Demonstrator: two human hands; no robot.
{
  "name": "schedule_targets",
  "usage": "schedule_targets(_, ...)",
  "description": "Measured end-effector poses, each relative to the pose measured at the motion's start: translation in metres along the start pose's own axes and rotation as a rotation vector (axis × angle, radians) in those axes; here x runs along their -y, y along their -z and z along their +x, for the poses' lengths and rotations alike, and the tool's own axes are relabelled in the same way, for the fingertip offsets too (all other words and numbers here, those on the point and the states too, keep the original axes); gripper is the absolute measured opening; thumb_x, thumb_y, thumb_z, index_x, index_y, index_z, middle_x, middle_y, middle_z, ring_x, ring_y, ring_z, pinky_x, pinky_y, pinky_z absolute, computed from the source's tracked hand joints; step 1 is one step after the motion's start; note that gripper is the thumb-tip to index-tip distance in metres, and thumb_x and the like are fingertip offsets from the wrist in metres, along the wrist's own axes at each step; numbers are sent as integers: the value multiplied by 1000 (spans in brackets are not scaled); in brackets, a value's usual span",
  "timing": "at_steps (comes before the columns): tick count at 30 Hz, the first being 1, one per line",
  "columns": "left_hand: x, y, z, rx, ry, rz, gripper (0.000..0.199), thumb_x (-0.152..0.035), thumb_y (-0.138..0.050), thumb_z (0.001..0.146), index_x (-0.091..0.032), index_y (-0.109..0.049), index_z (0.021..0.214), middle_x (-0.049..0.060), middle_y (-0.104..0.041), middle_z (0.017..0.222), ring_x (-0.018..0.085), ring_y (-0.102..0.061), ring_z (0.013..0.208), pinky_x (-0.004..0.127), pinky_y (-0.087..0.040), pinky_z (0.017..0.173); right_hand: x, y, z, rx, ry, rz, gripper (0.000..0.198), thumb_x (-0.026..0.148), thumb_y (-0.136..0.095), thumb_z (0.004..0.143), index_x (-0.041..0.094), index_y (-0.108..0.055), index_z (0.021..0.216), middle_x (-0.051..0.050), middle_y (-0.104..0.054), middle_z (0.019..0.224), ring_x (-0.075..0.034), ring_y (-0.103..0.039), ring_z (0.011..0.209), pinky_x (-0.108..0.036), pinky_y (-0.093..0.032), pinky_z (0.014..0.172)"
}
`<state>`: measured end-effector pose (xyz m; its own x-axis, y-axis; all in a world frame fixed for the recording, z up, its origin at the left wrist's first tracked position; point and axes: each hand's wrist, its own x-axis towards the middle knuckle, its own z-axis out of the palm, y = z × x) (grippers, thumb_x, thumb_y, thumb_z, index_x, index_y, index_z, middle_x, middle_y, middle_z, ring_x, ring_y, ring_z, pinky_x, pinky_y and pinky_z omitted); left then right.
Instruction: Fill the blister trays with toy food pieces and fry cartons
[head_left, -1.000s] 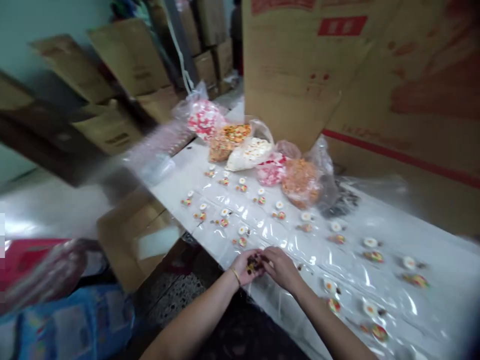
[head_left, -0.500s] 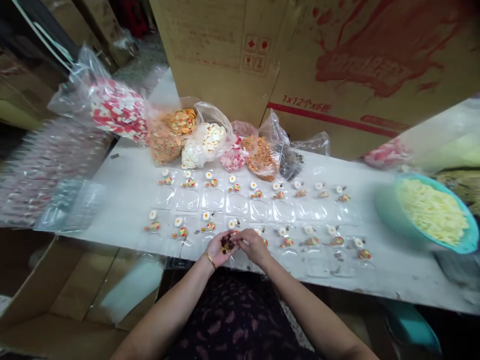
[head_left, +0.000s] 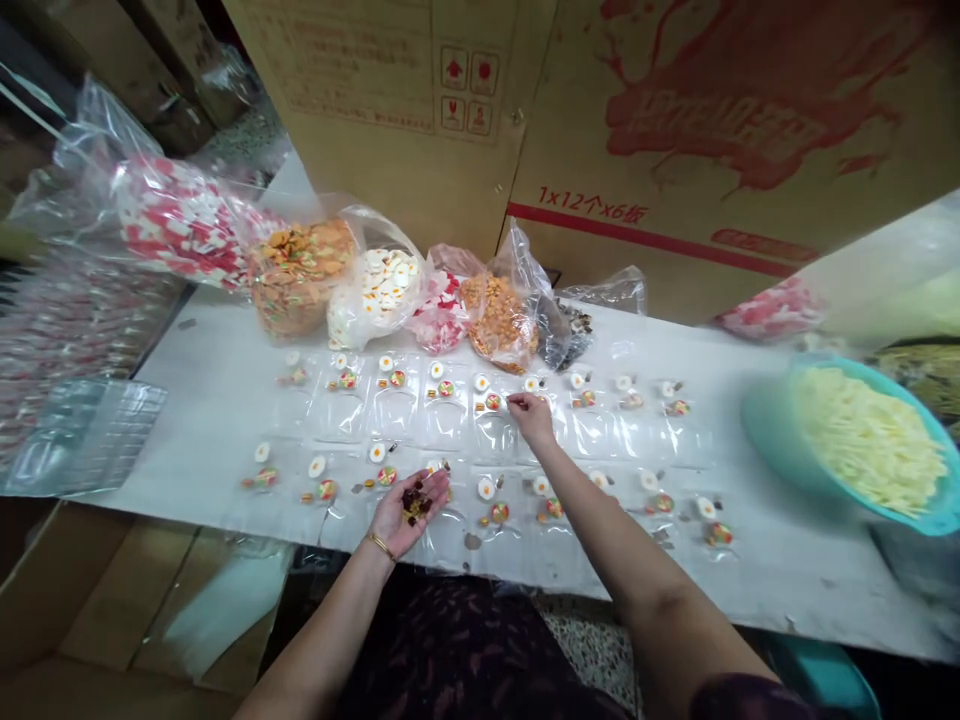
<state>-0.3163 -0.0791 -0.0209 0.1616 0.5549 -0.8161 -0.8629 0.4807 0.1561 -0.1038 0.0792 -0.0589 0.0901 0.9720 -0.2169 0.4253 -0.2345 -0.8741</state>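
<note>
My left hand (head_left: 409, 510) is palm up and cupped, holding a small pile of dark brown and yellowish pieces (head_left: 416, 503) too small to name. Over the back row of clear plastic trays (head_left: 397, 412), the fingers of my right hand (head_left: 531, 412) are pinched together; whatever is between them is hidden. Each tray shows small toy-like pieces: a white disc with an orange centre (head_left: 481, 383), a round pizza-like piece (head_left: 493, 402) and a small burger-like piece. Some trays also have a little dark piece beside the disc. A front-row tray lies partly under my left hand.
Open bags of small pieces line the back: red-and-white (head_left: 180, 220), orange (head_left: 300, 270), egg-like (head_left: 386, 285), tan (head_left: 499, 315) and dark (head_left: 574, 335). A turquoise basin (head_left: 772, 425) holds pale yellow strips. Stacked clear trays (head_left: 97, 430) stand left; a large carton (head_left: 390, 170) rises behind.
My right hand has left the left palm and reached forward to the back row. My left hand remains cupped around the pieces, its palm now more exposed. The view has shifted.
</note>
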Motion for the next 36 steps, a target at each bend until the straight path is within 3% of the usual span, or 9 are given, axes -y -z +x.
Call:
schedule_targets(3, 5, -6, -1, -36, -32, -20, 13, -15, -48, 77, -11, -56, 86, 13, -63, 101, 24, -59, 97, 36, -49, 81, 9, -8, 37, -27, 75, -122, 17, 20, -51, 65, 15, -64, 76, -3, -63, 72, -14, -55, 65, -27, -43, 68)
schedule_targets(7, 10, -12, -3, -59, -62, -37, 12, -15, -48, 77, -12, -56, 86, 13, -63, 102, 23, -60, 95, 36, -50, 80, 14, -26, 53, -23, 178, -315, 17, 17, -48, 69, 17, -64, 77, -3, -63, 77, -15, -55, 73, -27, -41, 72)
schedule_targets(11, 11, -18, -2, -46, -95, -22, 15, -17, -49, 78, -15, -56, 92, 10, -64, 97, 20, -62, 88, 33, -51, 75, 10, -27, 42, -28, 260, -419, 20, 17, -44, 75, 18, -64, 79, -6, -62, 85, -17, -54, 83, -28, -39, 76)
schedule_targets(17, 3, -30, 6, -6, -68, 110, 21, -19, -52, 78, -19, -56, 98, 0, -59, 63, 8, -56, 50, 17, -45, 46, 6, -10, 6, 45, 369, -447, 25, 17, -42, 79, 18, -64, 92, -6, -59, 91, -17, -54, 86, -28, -41, 77)
schedule_targets(22, -8, -34, 1, 88, -71, 270, 21, -16, -56, 75, -17, -56, 96, 1, -59, 67, 5, -52, 49, 13, -38, 40, 28, -11, -5, 133, 305, -453, 25, 15, -47, 76, 17, -64, 94, -8, -60, 94, -18, -53, 88, -29, -40, 80)
schedule_targets(25, -12, -31, -3, 92, -102, 404, 15, -16, -60, 71, -16, -55, 85, 2, -61, 70, 5, -50, 47, 13, -36, 39, 45, -20, -31, 418, 308, -226, 18, 20, -53, 74, 17, -66, 86, -4, -64, 85, -15, -56, 80, -27, -42, 75)
schedule_targets(28, -8, -23, -6, 123, -86, 509, 15, -18, -64, 69, -14, -53, 78, 4, -63, 71, 5, -49, 46, 13, -34, 38, 50, -32, -80, 707, 164, 38, 15, 25, -57, 70, 18, -67, 78, 0, -65, 72, -13, -57, 68, -25, -44, 68)
schedule_targets(32, 3, 1, -12, 102, -5, 583, 18, -20, -66, 67, -14, -52, 77, 4, -63, 69, 4, -47, 41, 12, -30, 35, 33, -45, -142, 618, -87, 321, 19, 32, -58, 67, 17, -64, 76, 1, -63, 64, -12, -57, 60, -25, -45, 61)
schedule_targets(36, 4, 34, -23, -20, 93, 479, 15, -21, -63, 69, -15, -53, 78, 3, -63, 67, 5, -48, 43, 12, -31, 35, 20, -57, -160, 435, -216, 343, 19, 34, -60, 62, 15, -61, 67, 2, -60, 58, -9, -50, 51, -21, -41, 52)
